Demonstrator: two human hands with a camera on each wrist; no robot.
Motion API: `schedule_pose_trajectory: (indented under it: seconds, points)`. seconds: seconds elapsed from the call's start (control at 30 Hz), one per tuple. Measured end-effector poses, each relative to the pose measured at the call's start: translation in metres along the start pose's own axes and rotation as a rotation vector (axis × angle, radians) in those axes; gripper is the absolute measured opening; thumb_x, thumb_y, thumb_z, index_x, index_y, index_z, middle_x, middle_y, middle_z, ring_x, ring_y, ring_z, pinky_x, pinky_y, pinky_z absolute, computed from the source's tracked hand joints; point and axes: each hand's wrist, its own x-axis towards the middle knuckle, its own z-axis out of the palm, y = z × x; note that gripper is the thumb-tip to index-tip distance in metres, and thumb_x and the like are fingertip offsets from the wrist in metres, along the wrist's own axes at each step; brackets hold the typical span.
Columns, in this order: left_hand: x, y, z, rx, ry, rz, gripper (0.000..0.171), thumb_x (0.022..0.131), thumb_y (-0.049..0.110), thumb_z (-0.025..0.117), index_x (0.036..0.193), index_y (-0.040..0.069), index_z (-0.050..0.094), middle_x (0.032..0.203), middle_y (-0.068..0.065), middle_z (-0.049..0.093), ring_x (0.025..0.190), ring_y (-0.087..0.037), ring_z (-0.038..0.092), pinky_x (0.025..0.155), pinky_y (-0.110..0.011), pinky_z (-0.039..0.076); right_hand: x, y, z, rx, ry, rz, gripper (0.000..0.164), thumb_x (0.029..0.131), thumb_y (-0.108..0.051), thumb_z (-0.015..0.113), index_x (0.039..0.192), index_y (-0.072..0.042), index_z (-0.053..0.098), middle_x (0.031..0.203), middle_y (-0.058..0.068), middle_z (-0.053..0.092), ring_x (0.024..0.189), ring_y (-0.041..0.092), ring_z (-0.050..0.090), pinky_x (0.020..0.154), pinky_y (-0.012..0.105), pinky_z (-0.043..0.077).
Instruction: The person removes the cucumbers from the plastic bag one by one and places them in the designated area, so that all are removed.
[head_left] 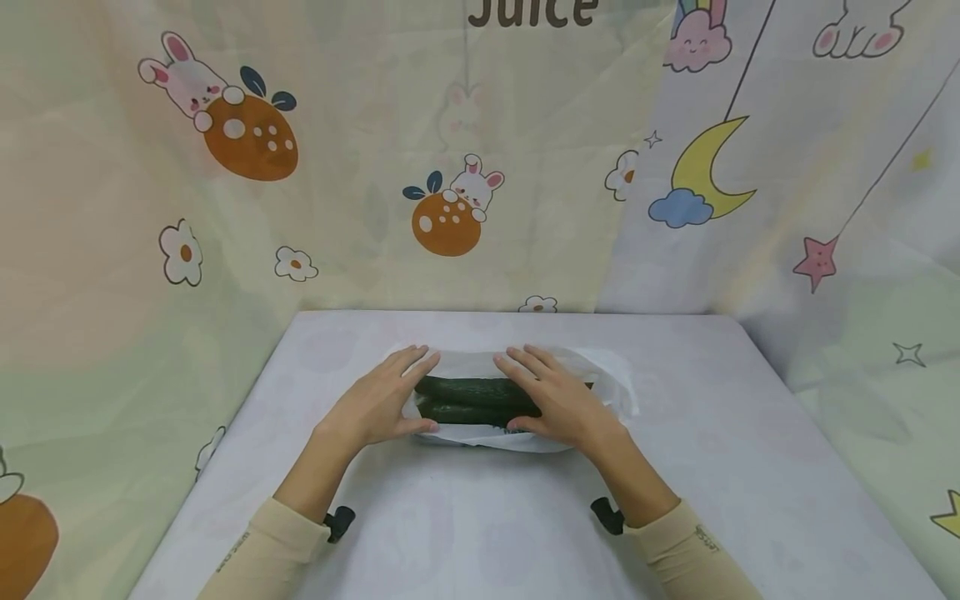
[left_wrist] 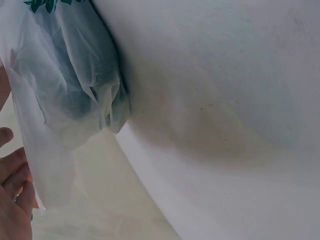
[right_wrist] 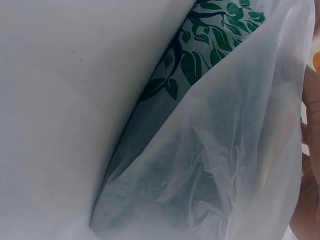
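Two dark green cucumbers (head_left: 468,400) lie side by side across the table, within a thin white plastic bag (head_left: 611,375) that is spread apart above them. At the left end of the cucumbers, my left hand (head_left: 378,404) has its fingers straight toward the far side of the bag and its thumb at the near side. My right hand (head_left: 558,400) lies over their right part, fingers extended and spread, thumb low against the near side, hiding that part of the cucumbers. The right wrist view shows green leaf prints (right_wrist: 192,57) on the bag's side.
A white-covered table (head_left: 480,525) bears the bag near its far middle. Behind it hangs a cloth backdrop (head_left: 360,167) with rabbits and oranges, and cloth also hangs at both sides. A small black device (head_left: 340,524) sits at the left wrist, another (head_left: 607,516) at the right.
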Motion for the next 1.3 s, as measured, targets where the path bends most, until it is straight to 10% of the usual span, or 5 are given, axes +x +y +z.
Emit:
schedule_pose_trajectory:
  seconds: [0.67,1.3]
  points:
    - [-0.006,-0.006,0.016,-0.041,0.07,0.033,0.068,0.074,0.062,0.085,0.118,0.019,0.056,0.159,-0.017,0.042,0.146,-0.038,0.041,0.112,-0.05,0.046,0.006,0.005,0.012,0.128,-0.081,-0.041,0.096,0.084,-0.045,0.083,0.162,-0.027,0.031,0.157,-0.003,0.046,0.135,0.024,0.051,0.109,0.043,0.047]
    - [-0.009,-0.005,0.026,-0.01,0.042,0.054,0.06,0.075,0.062,0.084,0.114,0.026,0.056,0.163,-0.013,0.037,0.151,-0.035,0.036,0.113,-0.049,0.044,0.006,0.009,0.026,0.106,0.035,-0.115,0.076,0.085,-0.021,0.085,0.153,-0.026,0.049,0.131,-0.004,0.066,0.114,0.021,0.06,0.095,0.04,0.052]
